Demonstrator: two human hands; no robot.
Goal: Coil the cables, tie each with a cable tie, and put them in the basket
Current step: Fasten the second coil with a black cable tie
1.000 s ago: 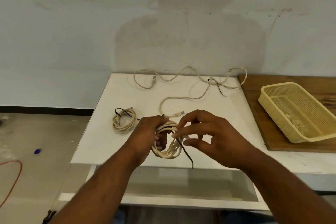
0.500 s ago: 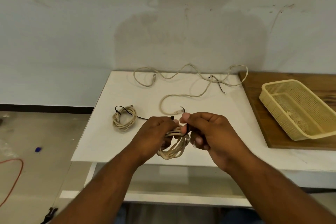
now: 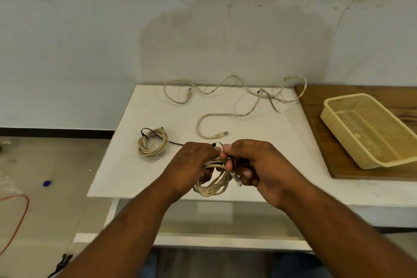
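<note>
Above the front edge of the white counter (image 3: 282, 133), the left hand (image 3: 191, 165) closes its grip around a coiled cable (image 3: 212, 185) while the right hand (image 3: 259, 165) pinches a black cable tie (image 3: 214, 144) at the coil's top. A tied coil (image 3: 153, 145) lies to the left, a loose cable (image 3: 225, 115) behind, the yellow basket (image 3: 338, 124) far right.

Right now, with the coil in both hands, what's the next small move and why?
Probably pull the black cable tie snug: the left hand grips the cream coiled cable, the right hand pinches the tie at its top, and the yellow basket holds no cable.
</note>
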